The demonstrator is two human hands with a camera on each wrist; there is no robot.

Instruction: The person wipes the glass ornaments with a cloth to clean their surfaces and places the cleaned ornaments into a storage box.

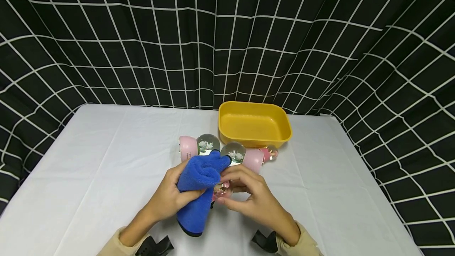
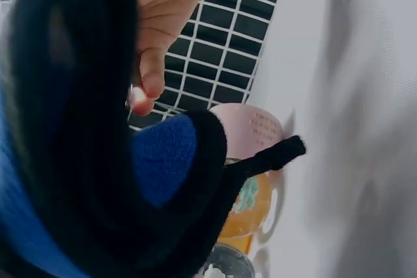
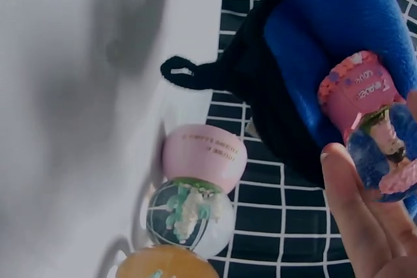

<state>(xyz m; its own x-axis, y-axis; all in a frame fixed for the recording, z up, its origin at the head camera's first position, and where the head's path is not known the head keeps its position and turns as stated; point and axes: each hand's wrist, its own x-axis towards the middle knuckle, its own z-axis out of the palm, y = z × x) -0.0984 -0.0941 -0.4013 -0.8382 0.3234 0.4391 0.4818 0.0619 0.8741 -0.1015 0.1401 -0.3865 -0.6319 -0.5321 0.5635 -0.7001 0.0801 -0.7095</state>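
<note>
My left hand (image 1: 165, 198) grips a blue cloth (image 1: 197, 212) with a black edge and a hanging loop. My right hand (image 1: 257, 196) holds a small snow globe (image 1: 222, 190) by its clear ball, fingers and thumb around it. In the right wrist view, the pink, lettered base of this globe (image 3: 358, 92) lies against the cloth, and a little figure shows inside the ball. Just beyond the hands, two larger snow globes with pale pink bases lie on their sides, one at left (image 1: 188, 147) and one at right (image 1: 253, 160), their balls facing each other.
Behind the globes stands a yellow tub (image 1: 254, 143) with nothing visible inside. Another small pink snow globe (image 1: 271, 153) lies by its front right corner. A white cloth (image 1: 117, 149) covers the table, and a black grid curtain (image 1: 160, 50) hangs behind.
</note>
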